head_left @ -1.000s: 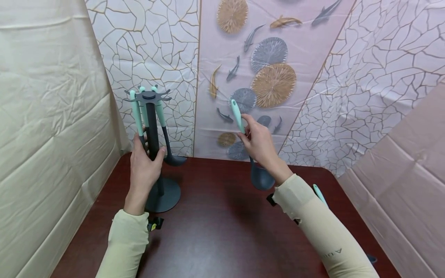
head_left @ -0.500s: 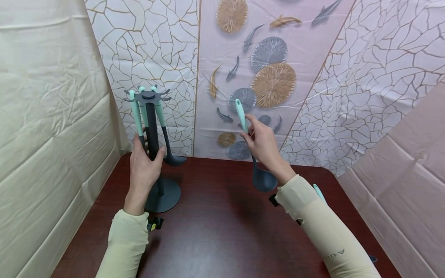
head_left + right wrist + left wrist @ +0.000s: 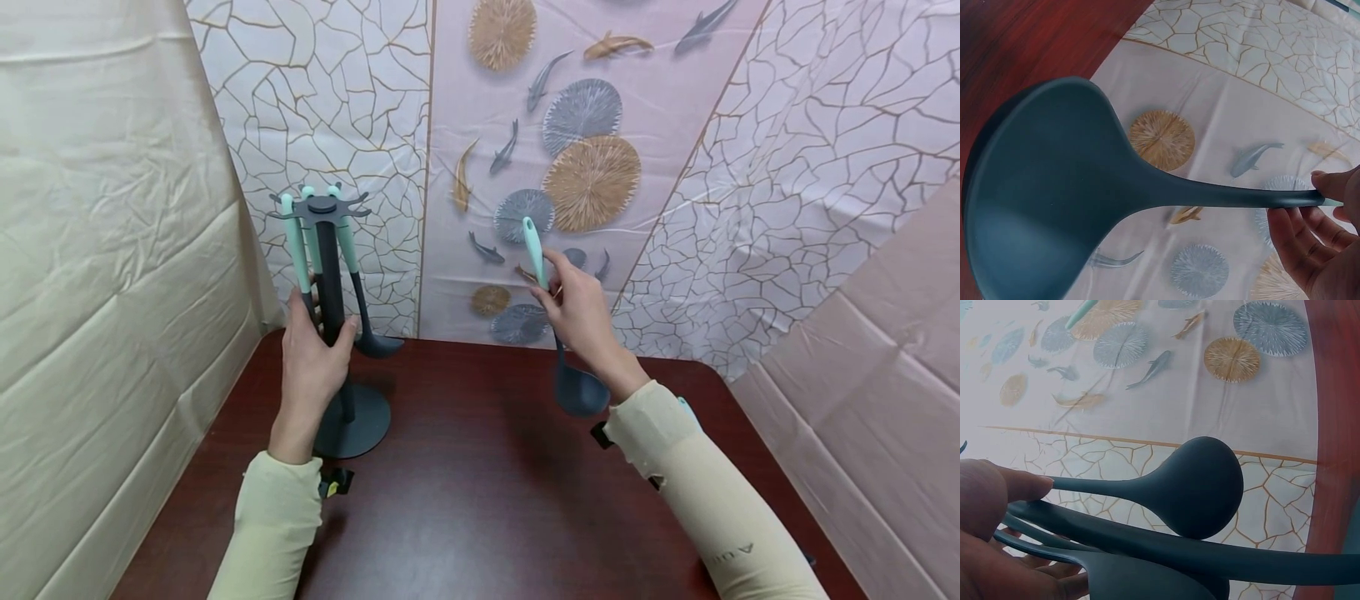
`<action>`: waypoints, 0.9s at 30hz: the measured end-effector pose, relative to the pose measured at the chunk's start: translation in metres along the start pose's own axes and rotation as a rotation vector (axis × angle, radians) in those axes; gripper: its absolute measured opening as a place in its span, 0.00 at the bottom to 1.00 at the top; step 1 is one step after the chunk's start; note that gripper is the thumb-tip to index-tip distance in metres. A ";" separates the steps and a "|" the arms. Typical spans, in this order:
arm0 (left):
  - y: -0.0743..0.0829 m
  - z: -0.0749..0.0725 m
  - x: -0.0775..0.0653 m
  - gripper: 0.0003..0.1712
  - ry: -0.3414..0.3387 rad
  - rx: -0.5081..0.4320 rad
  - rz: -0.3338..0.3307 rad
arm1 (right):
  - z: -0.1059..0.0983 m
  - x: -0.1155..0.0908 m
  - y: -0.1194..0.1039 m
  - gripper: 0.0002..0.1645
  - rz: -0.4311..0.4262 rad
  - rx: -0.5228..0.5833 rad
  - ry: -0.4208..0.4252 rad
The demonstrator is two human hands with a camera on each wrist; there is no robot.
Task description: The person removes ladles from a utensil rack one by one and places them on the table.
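My left hand (image 3: 311, 367) grips the black post (image 3: 330, 287) of a utensil stand on the left of the table. Several mint-handled utensils hang from its top hooks, one with a dark rounded bowl (image 3: 378, 345). In the left wrist view, the thumb touches the shaft of that round-headed utensil (image 3: 1200, 487), with fingers behind the post and the other shafts. To the right, my right hand (image 3: 581, 317) pinches a ladle (image 3: 581, 392) between thumb and fingers where mint handle meets dark shaft. Its handle points up, and its deep bowl (image 3: 1047, 187) hangs low, above the table.
On the dark red table (image 3: 450, 500), a mint handle tip (image 3: 686, 408) shows from behind the right sleeve, which hides most of that utensil. Draped cloth stands at the left (image 3: 112, 250), back and right of the table.
My right hand has carried the ladle a short way to the right, away from the stand, its handle now more upright. The left hand stays on the post.
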State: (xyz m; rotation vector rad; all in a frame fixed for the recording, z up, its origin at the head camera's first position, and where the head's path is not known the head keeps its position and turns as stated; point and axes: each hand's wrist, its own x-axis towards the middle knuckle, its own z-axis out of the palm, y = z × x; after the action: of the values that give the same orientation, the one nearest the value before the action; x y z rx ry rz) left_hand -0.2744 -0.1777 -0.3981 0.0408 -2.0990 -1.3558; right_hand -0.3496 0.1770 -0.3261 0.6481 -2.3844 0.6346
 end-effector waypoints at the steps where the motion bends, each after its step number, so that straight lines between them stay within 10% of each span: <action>1: 0.000 0.000 0.000 0.44 0.000 -0.002 -0.001 | 0.000 -0.001 0.001 0.34 0.004 -0.006 -0.001; 27: 0.000 -0.001 0.001 0.43 -0.001 0.002 -0.001 | -0.010 -0.020 0.034 0.35 0.069 -0.033 -0.002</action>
State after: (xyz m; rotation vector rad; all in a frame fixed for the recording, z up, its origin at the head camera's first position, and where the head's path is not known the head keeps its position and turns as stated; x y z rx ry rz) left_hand -0.2743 -0.1784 -0.3975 0.0416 -2.1016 -1.3540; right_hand -0.3510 0.2147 -0.3418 0.5542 -2.4224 0.6230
